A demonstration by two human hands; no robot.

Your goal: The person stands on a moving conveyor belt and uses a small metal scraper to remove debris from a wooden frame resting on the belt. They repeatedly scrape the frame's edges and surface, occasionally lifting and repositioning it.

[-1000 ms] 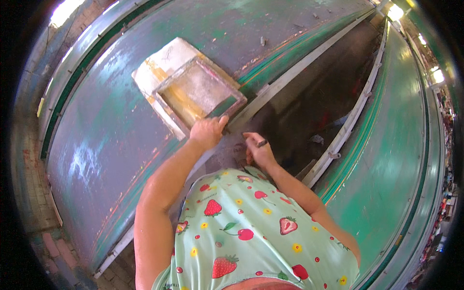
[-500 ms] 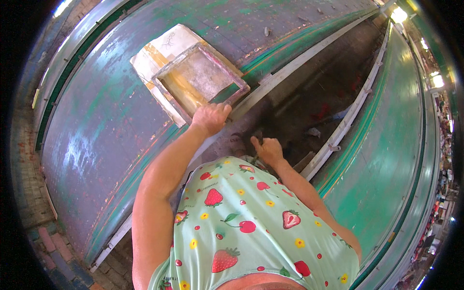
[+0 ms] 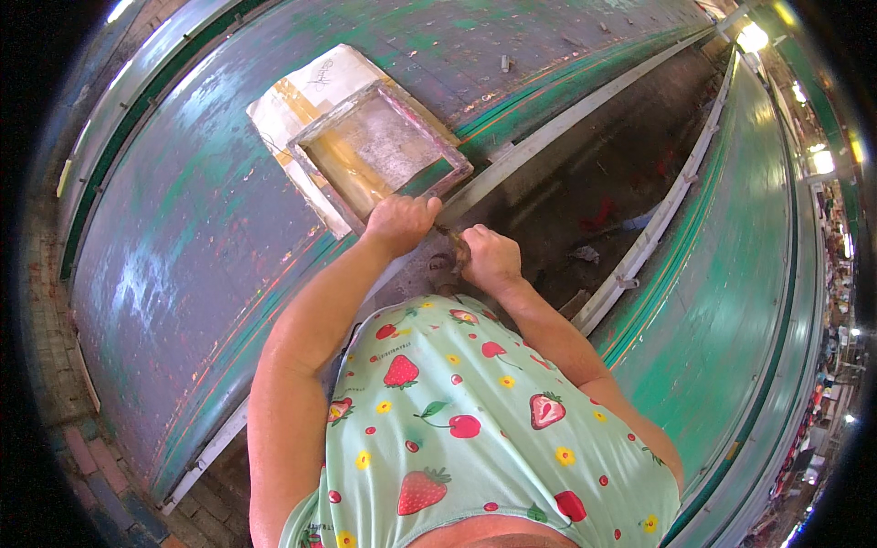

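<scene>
A stained wooden screen frame [image 3: 311, 157] lies tilted over a piece of white cardboard [image 3: 315, 78] with brown tape, on the long table at my left. My left hand [image 3: 402, 225] is closed around the frame's near edge, close to its lower corner. Just to the right of it, over the gap beside the table, my right hand [image 3: 491, 258] is closed in a fist. A small brownish, ragged-looking thing [image 3: 455, 245] shows at its fingers; its kind is not clear. The two hands are close together but apart.
A long grey and green table [image 3: 183, 274] with a pale metal edge rail [image 3: 539, 137] spreads to the left. Another green table [image 3: 731, 274] runs along the right. The dark floor [image 3: 585, 183] between them holds scraps. A small grey piece [image 3: 504, 63] lies on the far tabletop.
My right hand has moved up and left, nearer to my left hand, and its thumb, stretched out before, has folded in. My left hand and the screen frame stay in place.
</scene>
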